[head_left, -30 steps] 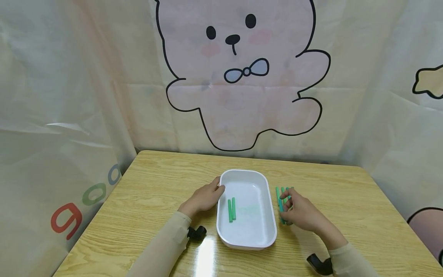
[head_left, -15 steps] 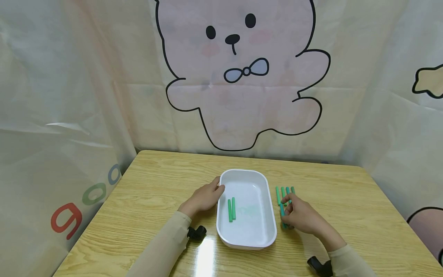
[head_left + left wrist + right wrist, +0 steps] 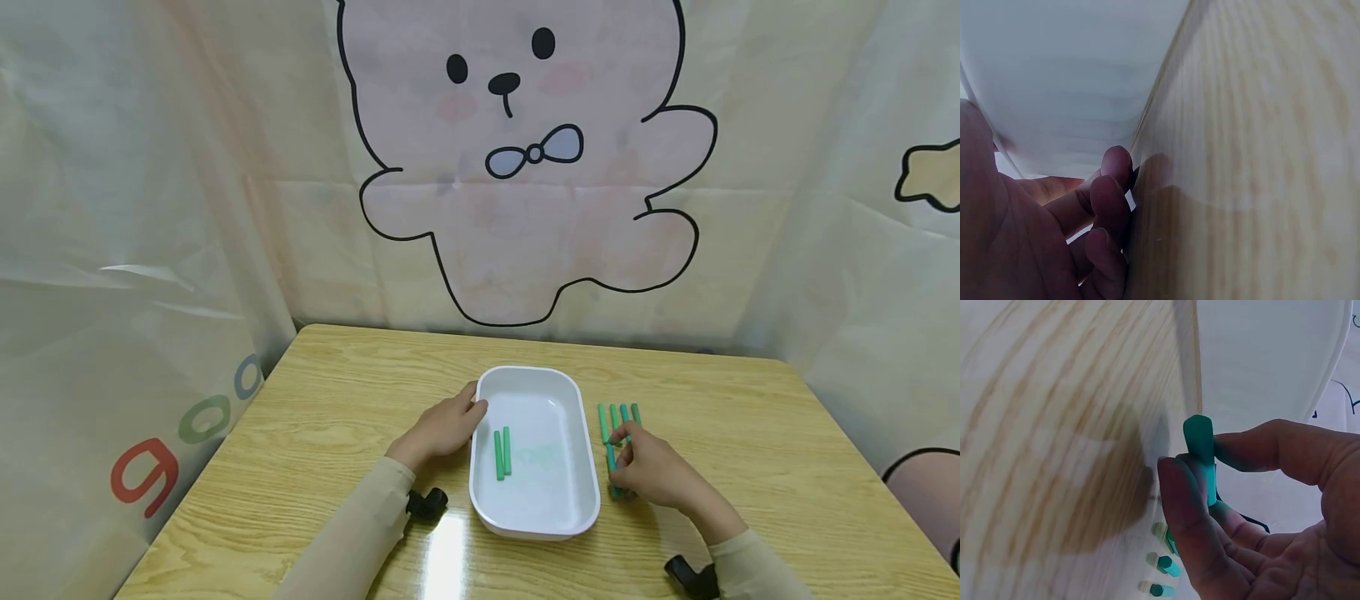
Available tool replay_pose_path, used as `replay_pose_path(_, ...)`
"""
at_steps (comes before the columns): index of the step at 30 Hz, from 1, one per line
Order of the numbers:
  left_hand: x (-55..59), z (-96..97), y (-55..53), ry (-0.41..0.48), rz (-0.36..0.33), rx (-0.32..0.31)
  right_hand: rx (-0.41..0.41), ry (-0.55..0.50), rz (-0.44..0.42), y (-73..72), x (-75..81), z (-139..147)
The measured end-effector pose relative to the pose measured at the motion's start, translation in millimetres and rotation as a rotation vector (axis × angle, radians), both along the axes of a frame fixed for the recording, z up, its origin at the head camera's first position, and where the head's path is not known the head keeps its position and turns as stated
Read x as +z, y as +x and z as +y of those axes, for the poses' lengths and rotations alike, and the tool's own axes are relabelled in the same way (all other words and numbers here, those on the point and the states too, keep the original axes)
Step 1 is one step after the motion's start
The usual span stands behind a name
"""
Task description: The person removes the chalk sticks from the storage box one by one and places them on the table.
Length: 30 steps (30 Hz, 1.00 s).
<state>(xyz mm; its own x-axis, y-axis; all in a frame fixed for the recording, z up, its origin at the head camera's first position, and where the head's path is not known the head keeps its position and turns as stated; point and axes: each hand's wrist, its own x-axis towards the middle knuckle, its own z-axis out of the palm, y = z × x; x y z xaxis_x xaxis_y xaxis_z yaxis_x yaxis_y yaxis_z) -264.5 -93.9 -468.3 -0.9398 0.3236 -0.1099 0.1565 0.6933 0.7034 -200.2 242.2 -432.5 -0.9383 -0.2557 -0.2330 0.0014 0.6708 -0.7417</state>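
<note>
My left hand (image 3: 442,423) grips the left rim of a white plastic tray (image 3: 555,492), thumb over the edge and fingers against the outer wall. Two light green chalk sticks (image 3: 498,457) lie side by side inside the tray, near a faint green smear on its floor. Just right of the tray, my right hand (image 3: 654,468) pinches a teal chalk stick (image 3: 1200,447) between thumb and fingers, and the fingertips are stained green. Beyond that hand lies a row of several green chalk sticks (image 3: 602,423), their near ends partly hidden by it.
The wooden table (image 3: 360,375) carries the tray near its middle. Black wrist-camera mounts (image 3: 427,505) stick out by both sleeves. A cloth curtain (image 3: 525,250) with a bear drawing hangs behind the table.
My right hand has drawn the teal chalk stick a little toward me, away from the row, showing more of the other sticks. It barely moves over the last half second. My left hand stays put.
</note>
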Motion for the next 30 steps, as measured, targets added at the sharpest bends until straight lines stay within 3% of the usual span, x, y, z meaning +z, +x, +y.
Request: replay_pose_path(30,-0.6,-0.5,-1.2,-0.01,-0.008,0.011,-0.021,0.135,0.007,-2.8,-4.8,-8.9)
